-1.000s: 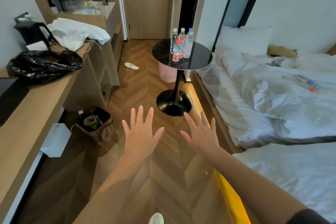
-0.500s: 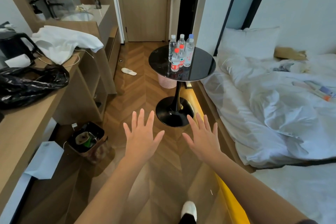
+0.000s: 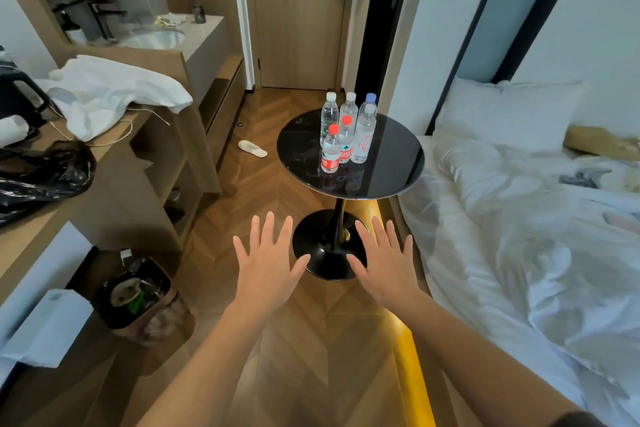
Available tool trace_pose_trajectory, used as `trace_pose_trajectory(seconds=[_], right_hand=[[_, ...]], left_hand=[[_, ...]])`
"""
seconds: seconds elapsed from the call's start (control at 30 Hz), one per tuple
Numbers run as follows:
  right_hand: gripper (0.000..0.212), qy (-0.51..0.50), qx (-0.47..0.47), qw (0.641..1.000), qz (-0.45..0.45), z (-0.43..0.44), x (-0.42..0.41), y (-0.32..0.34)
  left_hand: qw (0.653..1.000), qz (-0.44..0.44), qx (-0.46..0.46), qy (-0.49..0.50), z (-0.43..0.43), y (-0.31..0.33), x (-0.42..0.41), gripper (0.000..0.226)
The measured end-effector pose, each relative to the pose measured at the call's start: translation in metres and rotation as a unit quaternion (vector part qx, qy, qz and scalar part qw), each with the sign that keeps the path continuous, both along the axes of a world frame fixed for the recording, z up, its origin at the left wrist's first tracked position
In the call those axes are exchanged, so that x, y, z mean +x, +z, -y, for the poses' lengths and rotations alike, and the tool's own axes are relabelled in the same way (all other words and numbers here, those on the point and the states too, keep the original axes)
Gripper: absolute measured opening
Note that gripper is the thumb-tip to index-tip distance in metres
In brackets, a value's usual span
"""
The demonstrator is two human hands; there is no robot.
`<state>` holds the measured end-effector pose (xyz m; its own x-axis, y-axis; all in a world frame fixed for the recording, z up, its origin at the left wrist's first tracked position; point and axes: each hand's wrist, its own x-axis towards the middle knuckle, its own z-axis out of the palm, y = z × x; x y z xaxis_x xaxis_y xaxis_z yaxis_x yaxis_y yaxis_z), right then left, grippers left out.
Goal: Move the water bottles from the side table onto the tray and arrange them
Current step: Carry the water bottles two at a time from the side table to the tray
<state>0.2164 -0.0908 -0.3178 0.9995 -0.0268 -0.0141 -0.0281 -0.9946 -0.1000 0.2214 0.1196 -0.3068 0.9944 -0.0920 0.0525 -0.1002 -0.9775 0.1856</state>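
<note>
Several clear water bottles (image 3: pixel 345 135) stand upright in a tight cluster on a round black side table (image 3: pixel 391 163) ahead of me. Two have red caps, the front one (image 3: pixel 330 151) being smallest; the right one (image 3: pixel 364 135) has a pale blue cap. My left hand (image 3: pixel 265 262) and my right hand (image 3: pixel 386 262) are held out palms down with fingers spread, empty, well short of the table top and above its black base. No tray is in view.
A wooden counter (image 3: pixel 114 163) runs along the left with a white towel (image 3: pixel 110 94), a black bag (image 3: pixel 38 177) and a kettle. A bin (image 3: pixel 136 298) stands on the floor below. An unmade bed (image 3: pixel 526 218) fills the right. A slipper (image 3: pixel 252 148) lies before the door.
The view has advanced toward the side table, which now looms larger and closer. Both hands stay spread and empty in front of me.
</note>
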Motion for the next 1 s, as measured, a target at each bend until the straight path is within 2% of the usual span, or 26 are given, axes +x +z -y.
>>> trace_pose_trajectory(seconds=[0.27,0.53,0.77,1.0], right_hand=[[0.064,0.035,-0.002,0.999,-0.038,0.046,0.074,-0.012],[0.065,0.032,-0.005,0.999,-0.041,0.080,0.161,-0.020],[0.066,0.012,0.000,0.998,-0.059,0.092,0.271,-0.029],[0.066,-0.030,0.009,0.999,-0.028,0.108,0.382,-0.007]], left_hand=[[0.998,-0.043,-0.016,0.033,0.044,-0.009,0.070,0.073],[0.998,-0.042,-0.042,0.020,0.077,-0.018,0.161,0.072],[0.998,-0.052,-0.044,0.013,0.083,-0.026,0.279,0.071],[0.999,-0.028,-0.016,-0.020,0.094,-0.008,0.403,0.073]])
